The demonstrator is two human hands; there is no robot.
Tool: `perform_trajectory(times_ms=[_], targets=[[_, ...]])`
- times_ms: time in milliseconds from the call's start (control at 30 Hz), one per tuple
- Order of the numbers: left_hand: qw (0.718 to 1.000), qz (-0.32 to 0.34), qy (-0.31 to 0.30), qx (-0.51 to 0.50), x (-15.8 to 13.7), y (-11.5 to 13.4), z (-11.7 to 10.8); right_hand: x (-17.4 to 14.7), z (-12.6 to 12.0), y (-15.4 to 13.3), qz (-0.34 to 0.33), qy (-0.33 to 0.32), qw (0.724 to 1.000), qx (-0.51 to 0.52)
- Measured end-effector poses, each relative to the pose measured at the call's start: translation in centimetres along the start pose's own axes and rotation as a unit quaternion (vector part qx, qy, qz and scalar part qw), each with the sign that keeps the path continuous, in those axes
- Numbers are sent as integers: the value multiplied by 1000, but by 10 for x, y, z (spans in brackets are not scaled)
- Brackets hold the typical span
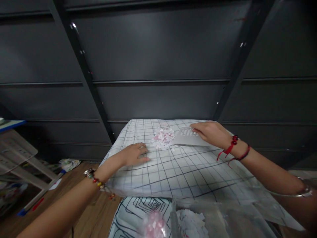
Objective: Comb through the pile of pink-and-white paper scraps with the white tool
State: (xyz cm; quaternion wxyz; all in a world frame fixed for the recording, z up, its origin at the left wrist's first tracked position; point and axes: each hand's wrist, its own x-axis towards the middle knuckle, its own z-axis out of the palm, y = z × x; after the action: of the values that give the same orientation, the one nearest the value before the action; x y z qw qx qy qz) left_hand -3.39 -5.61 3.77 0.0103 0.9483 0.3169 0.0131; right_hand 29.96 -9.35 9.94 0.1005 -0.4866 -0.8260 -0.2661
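A small pile of white and pink paper scraps (163, 137) lies on the grid-patterned white cloth (170, 168). Just left of the pile, my left hand (135, 153) rests on the cloth, its fingers stretched out and holding nothing. To the right of the scraps sits a light grey plastic piece with slots (189, 141), its left edge beside the pile. My right hand (211, 132) grips its upper right part, thumb and fingers closed on it. My fingers and palm cover its right end, so its full shape is hidden.
In front of the table stands a clear plastic bin (215, 211) with paper scraps inside. Beside it, a blurred clear bag of pink pieces (155, 224) lies on a black-lined patterned surface (133, 211). Dark panels (160, 49) rise behind. A blue-edged desk (12, 125) stands left.
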Motion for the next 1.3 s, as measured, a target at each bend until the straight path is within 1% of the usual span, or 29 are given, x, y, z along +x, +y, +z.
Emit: perform_trajectory(times_ms=[100, 233, 367, 467, 533, 600, 633, 733, 800, 900, 1033, 1300], targets=[[999, -5, 50, -5, 27, -2, 1, 6, 11, 4, -5, 38, 999, 10], [997, -2, 77, -24, 63, -4, 6, 15, 26, 13, -6, 76, 997, 9], [993, 56, 100, -34, 93, 0, 13, 21, 46, 25, 21, 82, 996, 18], [989, 94, 107, -31, 107, 5, 20, 21, 63, 34, 36, 104, 994, 14], [989, 104, 103, -29, 110, 8, 26, 17, 73, 40, 41, 131, 991, -5], [990, 115, 82, -30, 111, 8, 30, 13, 80, 46, 34, 153, 987, -34], [990, 118, 73, -32, 111, 8, 31, 10, 81, 50, 27, 160, 986, -49], [988, 128, 73, -43, 112, 7, 33, 3, 80, 59, 11, 168, 983, -75], [988, 134, 68, -45, 113, 7, 33, 0, 77, 64, 8, 163, 984, -74], [987, 143, 56, -41, 116, 7, 34, -3, 72, 68, -14, 140, 988, -64], [987, 142, 57, -48, 117, 7, 36, -6, 68, 69, -32, 112, 992, -39], [988, 138, 52, -39, 117, 6, 37, -7, 66, 67, -45, 111, 992, -38]])
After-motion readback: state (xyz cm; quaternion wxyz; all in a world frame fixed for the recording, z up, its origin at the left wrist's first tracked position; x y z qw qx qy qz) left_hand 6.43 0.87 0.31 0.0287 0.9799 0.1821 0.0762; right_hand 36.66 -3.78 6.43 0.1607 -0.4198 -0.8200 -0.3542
